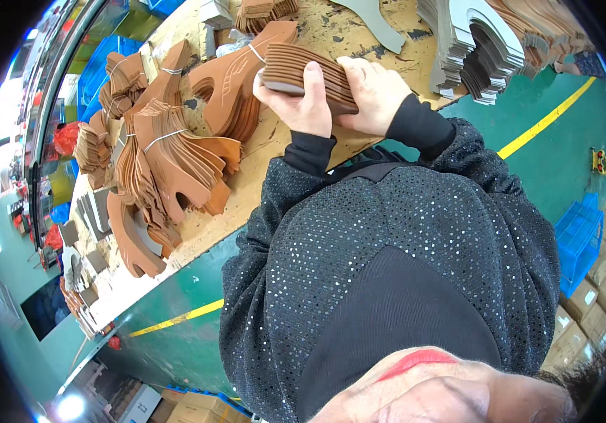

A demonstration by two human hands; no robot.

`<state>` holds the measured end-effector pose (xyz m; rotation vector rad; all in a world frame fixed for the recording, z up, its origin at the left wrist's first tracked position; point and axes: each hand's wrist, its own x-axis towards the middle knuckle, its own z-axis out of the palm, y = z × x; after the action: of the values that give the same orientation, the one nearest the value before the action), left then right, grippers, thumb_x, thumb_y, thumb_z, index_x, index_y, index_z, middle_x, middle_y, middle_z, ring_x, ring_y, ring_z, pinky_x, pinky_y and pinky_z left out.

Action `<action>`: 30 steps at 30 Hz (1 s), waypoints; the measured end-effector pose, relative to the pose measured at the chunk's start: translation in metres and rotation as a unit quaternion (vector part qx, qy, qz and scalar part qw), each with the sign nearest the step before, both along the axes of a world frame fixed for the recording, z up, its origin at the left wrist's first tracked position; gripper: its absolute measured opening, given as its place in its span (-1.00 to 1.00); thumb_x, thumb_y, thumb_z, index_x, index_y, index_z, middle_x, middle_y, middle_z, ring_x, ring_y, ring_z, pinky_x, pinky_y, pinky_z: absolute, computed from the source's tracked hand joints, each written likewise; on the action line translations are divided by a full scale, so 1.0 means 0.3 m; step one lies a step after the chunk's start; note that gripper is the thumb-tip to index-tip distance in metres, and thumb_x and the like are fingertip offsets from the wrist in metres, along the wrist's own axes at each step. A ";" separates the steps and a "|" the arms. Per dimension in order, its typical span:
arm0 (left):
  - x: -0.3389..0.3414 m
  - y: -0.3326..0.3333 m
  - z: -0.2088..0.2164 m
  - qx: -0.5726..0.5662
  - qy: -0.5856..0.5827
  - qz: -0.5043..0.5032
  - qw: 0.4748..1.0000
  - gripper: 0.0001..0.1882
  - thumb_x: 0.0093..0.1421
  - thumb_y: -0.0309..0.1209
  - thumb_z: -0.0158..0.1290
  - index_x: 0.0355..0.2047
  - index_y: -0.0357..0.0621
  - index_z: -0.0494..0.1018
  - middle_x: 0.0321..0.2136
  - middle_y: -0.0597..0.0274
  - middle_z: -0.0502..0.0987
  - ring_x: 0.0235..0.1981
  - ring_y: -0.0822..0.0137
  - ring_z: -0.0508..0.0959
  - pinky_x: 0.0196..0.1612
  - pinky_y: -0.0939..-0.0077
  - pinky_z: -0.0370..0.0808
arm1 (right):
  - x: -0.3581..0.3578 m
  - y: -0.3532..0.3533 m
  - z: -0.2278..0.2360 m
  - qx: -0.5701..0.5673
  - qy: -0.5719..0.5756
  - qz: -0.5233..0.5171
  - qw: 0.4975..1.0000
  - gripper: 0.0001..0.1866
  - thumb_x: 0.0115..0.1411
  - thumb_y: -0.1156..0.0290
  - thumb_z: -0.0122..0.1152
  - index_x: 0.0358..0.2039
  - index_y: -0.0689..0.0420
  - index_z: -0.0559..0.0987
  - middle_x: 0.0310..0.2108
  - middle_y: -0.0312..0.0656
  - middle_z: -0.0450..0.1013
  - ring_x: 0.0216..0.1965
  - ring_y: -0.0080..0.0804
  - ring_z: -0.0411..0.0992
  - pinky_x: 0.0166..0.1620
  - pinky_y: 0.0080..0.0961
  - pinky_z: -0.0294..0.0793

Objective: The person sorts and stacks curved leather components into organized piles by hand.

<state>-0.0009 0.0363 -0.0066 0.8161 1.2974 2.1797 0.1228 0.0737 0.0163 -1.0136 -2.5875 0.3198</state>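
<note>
Both hands grip a thick stack of brown leather-like pieces (310, 70) above the table's near edge. My left hand (299, 102) closes round its left end, thumb upright against the near side. At the other end my right hand (373, 92) is wrapped round the stack, its fingers over the top. The layers lie evenly pressed together, and a grey face shows at the lower left. Just left of my left hand lies a tied bundle of curved brown pieces (236, 88). Further left, a fanned brown bundle (176, 151) is bound with a pale tie.
The worn wooden table (349, 144) carries more bundles along its left side. Grey curved pieces (483, 42) stand stacked at the right, with a single grey piece (377, 25) at the far side. A blue crate (578, 243) and cardboard boxes (595, 299) stand on the right.
</note>
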 end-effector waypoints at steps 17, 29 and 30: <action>-0.212 0.043 0.127 0.022 0.497 -0.034 0.867 -0.77 0.00 -0.39 0.23 -0.36 -0.22 0.48 -0.33 0.06 0.45 -0.26 0.12 0.45 -0.15 0.32 0.41 | -0.007 0.030 -0.026 -0.023 -0.001 0.014 1.000 -0.30 -0.15 0.00 0.38 -0.12 0.18 0.30 -0.22 -0.05 0.36 -0.15 -0.10 0.37 -0.13 -0.23 0.39; -0.178 0.024 0.132 0.024 0.469 -0.003 0.883 -0.92 0.13 -0.51 0.08 -0.41 -0.28 0.50 -0.37 0.07 0.44 -0.34 0.20 0.46 -0.21 0.40 0.42 | 0.042 -0.036 0.026 -0.053 -0.055 -0.052 0.996 -0.06 -0.24 0.03 0.42 0.08 0.26 0.22 -0.11 -0.03 0.35 -0.09 -0.14 0.37 -0.11 -0.28 0.35; -0.175 0.023 0.142 0.026 0.488 0.002 0.872 -0.88 0.15 -0.49 0.05 -0.39 -0.30 0.52 -0.37 0.08 0.44 -0.34 0.20 0.45 -0.23 0.39 0.42 | 0.032 -0.021 0.033 -0.074 -0.077 -0.045 0.993 -0.06 -0.23 0.02 0.42 0.09 0.25 0.23 -0.10 -0.03 0.35 -0.09 -0.15 0.37 -0.12 -0.28 0.35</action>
<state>-0.0535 0.0432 0.0359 2.0962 1.6334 1.8016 0.1324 0.0675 0.0261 -1.2483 -2.6756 0.4316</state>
